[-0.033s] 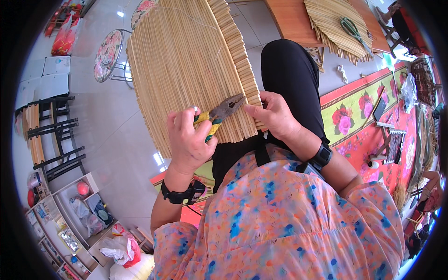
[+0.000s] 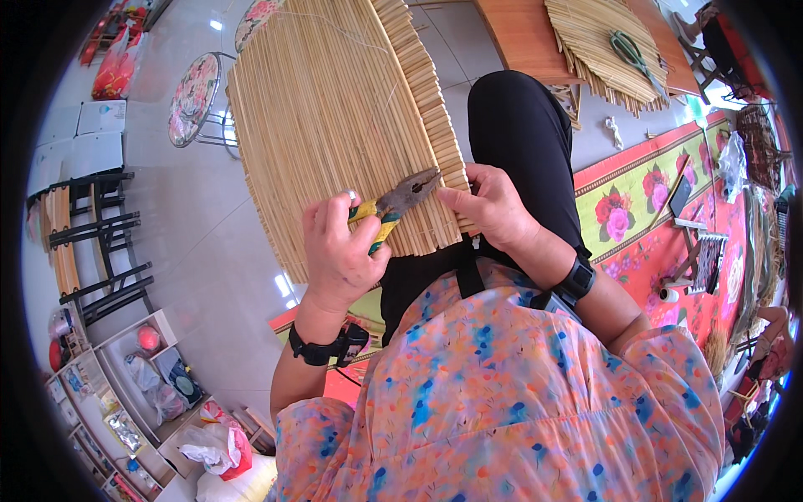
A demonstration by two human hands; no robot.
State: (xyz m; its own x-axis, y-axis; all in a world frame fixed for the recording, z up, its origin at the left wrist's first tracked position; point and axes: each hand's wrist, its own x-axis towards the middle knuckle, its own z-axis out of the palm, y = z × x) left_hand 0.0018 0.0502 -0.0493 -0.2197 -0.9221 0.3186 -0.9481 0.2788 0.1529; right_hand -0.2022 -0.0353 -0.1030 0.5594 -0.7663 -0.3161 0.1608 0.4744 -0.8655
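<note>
A panel of straw stalks laid side by side (image 2: 326, 125) rests in front of me, with a raised strip of short stalks along its right side. My left hand (image 2: 339, 247) is closed around the yellow-and-green handles of a pair of pliers (image 2: 406, 194). The pliers' dark metal jaws reach the seam by that strip, close to my right thumb. On the panel's lower right edge, my right hand (image 2: 499, 205) pinches the stalks between thumb and fingers. A thin pale thread (image 2: 355, 38) lies loose across the upper part of the panel.
Green-handled scissors (image 2: 629, 52) lie on another straw panel (image 2: 585, 33) on a wooden table (image 2: 514, 38) at the far right. A floral stool (image 2: 194, 100) stands left, above folded black frames (image 2: 96, 222) and a box of bags (image 2: 138, 368). A floral mat (image 2: 644, 243) covers the floor at right.
</note>
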